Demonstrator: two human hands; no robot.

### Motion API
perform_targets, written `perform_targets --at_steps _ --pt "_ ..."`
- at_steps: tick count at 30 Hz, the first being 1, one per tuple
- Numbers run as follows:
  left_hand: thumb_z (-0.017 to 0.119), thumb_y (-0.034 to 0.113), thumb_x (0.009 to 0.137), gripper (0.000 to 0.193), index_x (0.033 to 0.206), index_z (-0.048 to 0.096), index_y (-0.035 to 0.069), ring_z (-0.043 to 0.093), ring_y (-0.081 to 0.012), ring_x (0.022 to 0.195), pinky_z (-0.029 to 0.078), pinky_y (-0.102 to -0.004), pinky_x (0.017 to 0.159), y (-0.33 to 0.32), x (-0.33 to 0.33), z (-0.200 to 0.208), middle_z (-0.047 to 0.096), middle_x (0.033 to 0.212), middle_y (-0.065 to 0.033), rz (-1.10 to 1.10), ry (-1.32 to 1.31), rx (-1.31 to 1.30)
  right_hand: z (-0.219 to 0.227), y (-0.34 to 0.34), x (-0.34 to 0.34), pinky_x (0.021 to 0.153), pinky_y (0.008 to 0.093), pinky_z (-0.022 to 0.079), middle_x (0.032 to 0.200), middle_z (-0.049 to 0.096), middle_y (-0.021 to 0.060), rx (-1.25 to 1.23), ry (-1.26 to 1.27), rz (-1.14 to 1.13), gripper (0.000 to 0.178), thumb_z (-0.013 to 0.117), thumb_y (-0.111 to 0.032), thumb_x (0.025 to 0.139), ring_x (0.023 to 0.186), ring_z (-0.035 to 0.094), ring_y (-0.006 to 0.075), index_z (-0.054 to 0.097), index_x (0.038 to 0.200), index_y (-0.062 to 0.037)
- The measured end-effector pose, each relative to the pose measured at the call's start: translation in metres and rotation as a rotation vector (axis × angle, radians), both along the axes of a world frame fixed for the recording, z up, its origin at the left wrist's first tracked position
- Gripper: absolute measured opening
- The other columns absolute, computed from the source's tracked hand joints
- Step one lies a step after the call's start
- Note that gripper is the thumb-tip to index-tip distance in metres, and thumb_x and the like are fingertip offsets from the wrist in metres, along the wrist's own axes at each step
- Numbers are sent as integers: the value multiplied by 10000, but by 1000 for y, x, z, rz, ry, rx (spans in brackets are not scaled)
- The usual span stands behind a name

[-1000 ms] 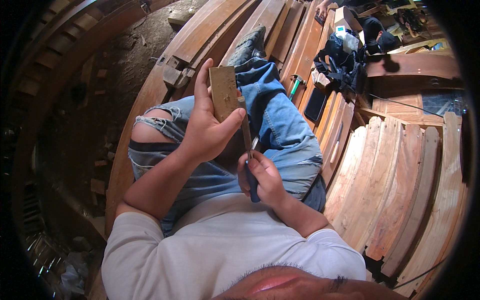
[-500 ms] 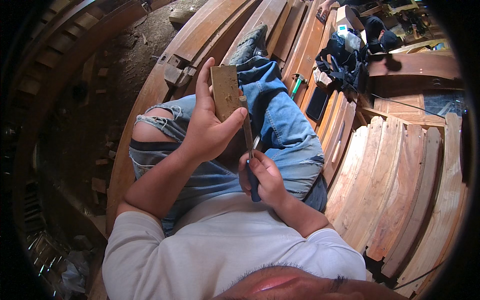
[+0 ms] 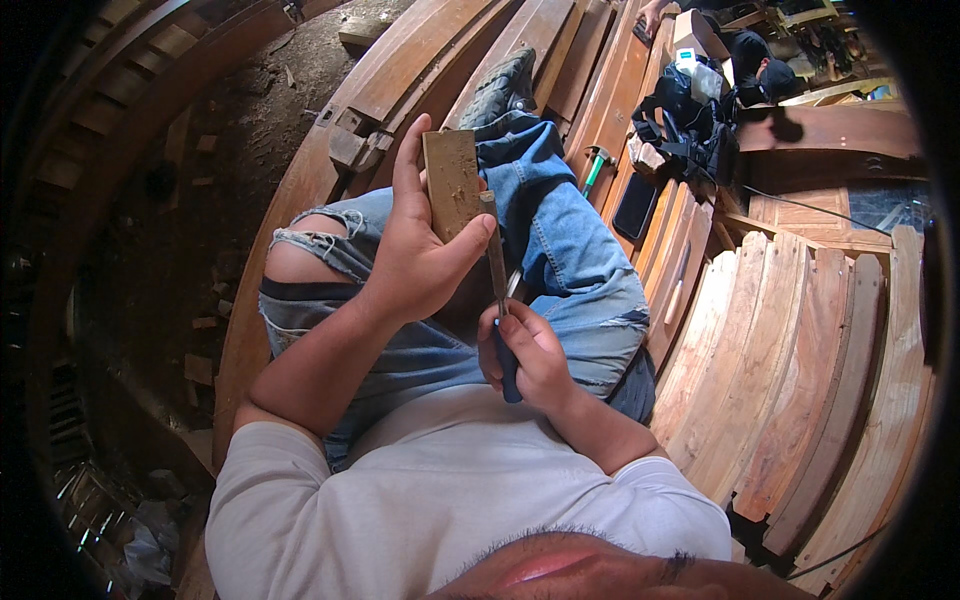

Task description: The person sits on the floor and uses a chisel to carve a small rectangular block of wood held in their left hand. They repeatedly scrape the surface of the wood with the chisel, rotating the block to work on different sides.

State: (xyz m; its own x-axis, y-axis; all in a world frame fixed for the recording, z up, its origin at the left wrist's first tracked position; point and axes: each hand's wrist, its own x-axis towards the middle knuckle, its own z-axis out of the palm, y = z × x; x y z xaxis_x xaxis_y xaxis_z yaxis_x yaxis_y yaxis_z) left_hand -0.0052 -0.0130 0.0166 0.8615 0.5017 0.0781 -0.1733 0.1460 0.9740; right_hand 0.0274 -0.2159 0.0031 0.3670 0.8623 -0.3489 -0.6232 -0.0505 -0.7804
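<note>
My left hand (image 3: 425, 260) is raised above my lap. It grips a flat, tan rectangular block with crumbly smears on its face, which looks like a sharpening stone (image 3: 452, 180). In my right hand (image 3: 535, 355), lower and closer to my body, is a chisel (image 3: 496, 262) held by its blue handle. The metal blade points up and away from me, its squared end beside the stone's lower right edge. My left thumb lies against the blade near that end. The fingers behind the stone are partly hidden.
Over to the right are a green-handled hammer (image 3: 597, 170), a dark phone (image 3: 635, 206) and a black bag (image 3: 690, 125) on wooden boards. Curved wooden slats (image 3: 770, 370) lie in a row at lower right. A co-worker's hand (image 3: 652, 15) shows at the top edge.
Almost nothing differs; the stone and my left hand have shifted very slightly to the right, and the chisel stays in place.
</note>
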Motion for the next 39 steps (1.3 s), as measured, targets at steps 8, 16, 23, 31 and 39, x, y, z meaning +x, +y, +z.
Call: perform_targets --at_steps 8,16,23,31,39 --pt "653 68 936 970 1649 5 182 615 -189 1045 571 -346 845 0 0 -1 529 1244 -157 0 -11 -4 -1 0 0 499 253 416 673 540 24 -21 -3 2 313 449 -356 1110 537 504 106 551 1050 -66" --pt "659 35 930 1004 1641 -41 141 597 -181 1102 525 -340 958 2 -1 4 520 1223 -144 -24 24 -33 0 0 0 498 251 417 669 538 25 -24 -8 1 309 450 -355 1109 534 501 108 548 1050 -68" --pt "664 41 929 1001 1640 -34 135 596 -177 1093 520 -338 951 2 -1 4 522 1217 -140 -22 23 -47 0 0 1 495 251 418 671 535 24 -19 -8 2 304 453 -355 1109 533 494 103 546 1053 -71" --pt "668 74 933 978 1644 3 161 594 -183 1064 549 -326 868 2 0 0 521 1234 -146 -4 0 -11 1 0 2 490 252 416 673 534 23 -26 -10 10 314 463 -374 1106 534 499 102 544 1051 -76" --pt "666 62 925 995 1641 -21 135 597 -187 1092 537 -343 921 3 0 2 526 1234 -149 -8 -4 -1 3 0 2 489 251 416 678 534 19 -34 -25 9 317 462 -378 1106 536 506 102 545 1052 -77"
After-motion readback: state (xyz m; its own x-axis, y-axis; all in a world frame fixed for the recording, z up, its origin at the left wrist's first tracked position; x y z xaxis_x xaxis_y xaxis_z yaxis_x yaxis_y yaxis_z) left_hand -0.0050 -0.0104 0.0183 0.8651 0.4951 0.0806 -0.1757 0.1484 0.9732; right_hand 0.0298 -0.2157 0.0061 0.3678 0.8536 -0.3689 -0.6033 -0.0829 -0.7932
